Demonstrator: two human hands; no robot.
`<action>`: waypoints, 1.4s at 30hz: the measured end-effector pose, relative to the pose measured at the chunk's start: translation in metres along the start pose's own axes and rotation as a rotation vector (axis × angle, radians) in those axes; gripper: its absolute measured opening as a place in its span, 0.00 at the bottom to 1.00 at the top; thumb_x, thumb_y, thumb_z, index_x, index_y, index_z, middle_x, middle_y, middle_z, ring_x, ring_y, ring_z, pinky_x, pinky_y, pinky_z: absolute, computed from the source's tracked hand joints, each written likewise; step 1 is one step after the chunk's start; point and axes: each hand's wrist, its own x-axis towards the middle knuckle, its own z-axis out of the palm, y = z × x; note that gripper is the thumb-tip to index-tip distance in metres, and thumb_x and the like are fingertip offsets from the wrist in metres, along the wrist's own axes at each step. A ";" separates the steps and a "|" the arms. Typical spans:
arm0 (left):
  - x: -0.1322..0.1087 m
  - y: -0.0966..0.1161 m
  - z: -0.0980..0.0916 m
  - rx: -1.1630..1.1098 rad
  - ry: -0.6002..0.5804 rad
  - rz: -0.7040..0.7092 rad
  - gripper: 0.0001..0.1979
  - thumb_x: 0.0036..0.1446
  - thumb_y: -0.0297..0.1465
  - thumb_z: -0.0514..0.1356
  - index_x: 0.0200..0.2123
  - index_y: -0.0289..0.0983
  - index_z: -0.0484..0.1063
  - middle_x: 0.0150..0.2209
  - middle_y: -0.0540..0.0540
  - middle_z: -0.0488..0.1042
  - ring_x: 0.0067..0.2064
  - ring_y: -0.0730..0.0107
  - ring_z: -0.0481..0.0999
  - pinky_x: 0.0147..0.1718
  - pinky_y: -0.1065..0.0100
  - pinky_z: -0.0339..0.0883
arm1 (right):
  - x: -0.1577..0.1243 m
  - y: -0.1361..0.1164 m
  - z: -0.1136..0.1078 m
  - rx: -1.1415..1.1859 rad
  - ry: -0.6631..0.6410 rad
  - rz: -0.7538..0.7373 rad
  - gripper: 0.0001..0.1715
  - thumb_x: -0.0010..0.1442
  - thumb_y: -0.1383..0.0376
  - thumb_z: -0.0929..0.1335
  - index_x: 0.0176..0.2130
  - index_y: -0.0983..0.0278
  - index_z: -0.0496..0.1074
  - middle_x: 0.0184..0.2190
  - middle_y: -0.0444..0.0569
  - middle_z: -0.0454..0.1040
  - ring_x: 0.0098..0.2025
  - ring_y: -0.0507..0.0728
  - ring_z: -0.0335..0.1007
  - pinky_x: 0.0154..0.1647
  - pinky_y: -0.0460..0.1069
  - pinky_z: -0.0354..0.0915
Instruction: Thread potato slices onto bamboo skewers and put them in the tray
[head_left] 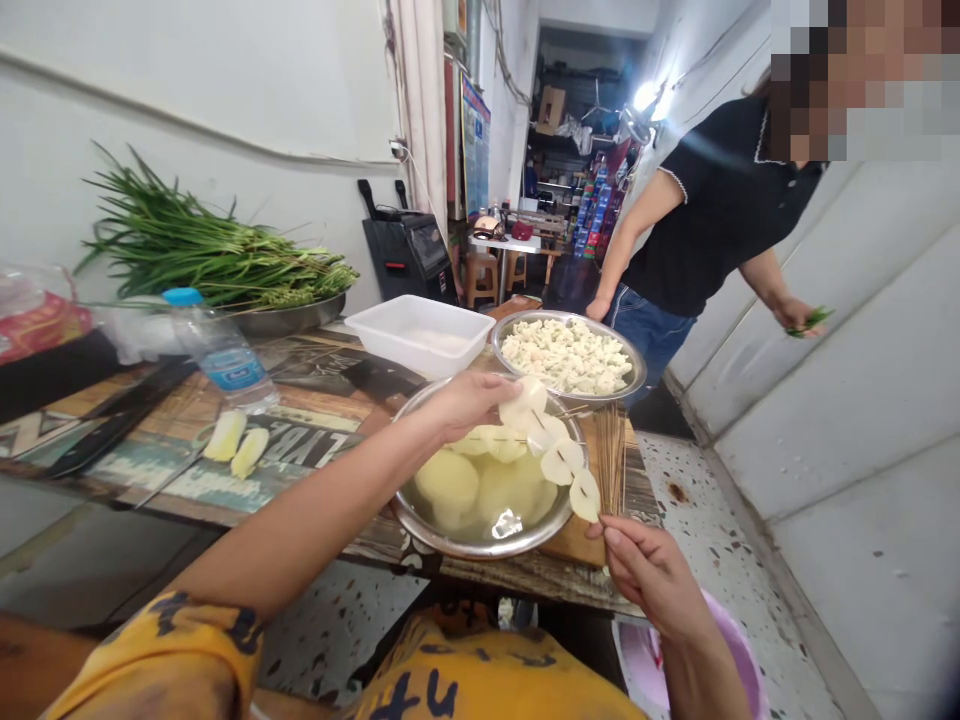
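Bowl (411, 527) rests on the tabletop (292, 437); above it, the left hand (478, 405) pinches the far end of skewered slices (560, 463), which slant past the bowl's right rim. Thin and wet-looking, they should handle light, slippery, fragile: grip faces gently. The right hand (646, 570) pinches the near end of the skewer (601, 520).

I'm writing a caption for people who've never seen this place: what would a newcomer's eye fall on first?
Probably the skewered pale slices, held up between the left hand and the right hand, partly over the metal basin. Next, perhaps, the big heap of long green leaves at the picture's left, and the whitish florets piled in a bowl just beyond the basin.
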 end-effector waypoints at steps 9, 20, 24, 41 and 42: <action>-0.001 0.004 0.002 0.037 0.123 0.014 0.08 0.39 0.29 0.69 0.26 0.32 0.76 0.26 0.43 0.76 0.26 0.72 0.73 0.27 0.69 0.67 | -0.004 -0.008 0.002 -0.470 0.029 -0.223 0.18 0.63 0.57 0.63 0.42 0.67 0.75 0.16 0.41 0.61 0.16 0.48 0.55 0.17 0.44 0.55; 0.007 -0.001 -0.003 -0.155 -0.108 -0.112 0.07 0.42 0.26 0.68 0.27 0.31 0.74 0.27 0.42 0.76 0.30 0.69 0.74 0.31 0.67 0.69 | 0.006 0.003 -0.013 -0.774 0.089 -0.526 0.16 0.63 0.64 0.62 0.44 0.64 0.77 0.21 0.46 0.74 0.21 0.52 0.68 0.25 0.46 0.65; 0.006 0.001 0.000 -0.192 -0.118 -0.147 0.06 0.44 0.25 0.66 0.29 0.31 0.75 0.30 0.40 0.77 0.32 0.67 0.75 0.34 0.65 0.69 | 0.009 0.011 -0.011 -0.627 0.046 -0.460 0.17 0.64 0.63 0.62 0.44 0.67 0.76 0.17 0.42 0.65 0.17 0.49 0.58 0.19 0.44 0.59; -0.007 0.011 0.014 -0.341 -0.100 -0.124 0.05 0.50 0.23 0.59 0.31 0.31 0.74 0.32 0.40 0.77 0.34 0.66 0.74 0.41 0.62 0.68 | 0.006 0.014 0.012 -0.566 0.158 -0.428 0.17 0.64 0.62 0.61 0.45 0.67 0.75 0.18 0.41 0.61 0.18 0.49 0.57 0.20 0.45 0.57; -0.007 0.009 0.015 -0.343 -0.089 -0.115 0.05 0.50 0.23 0.59 0.31 0.31 0.74 0.31 0.41 0.76 0.33 0.67 0.74 0.41 0.62 0.68 | 0.005 0.013 0.013 -0.561 0.156 -0.421 0.17 0.64 0.62 0.61 0.45 0.67 0.75 0.18 0.42 0.61 0.19 0.49 0.56 0.20 0.45 0.56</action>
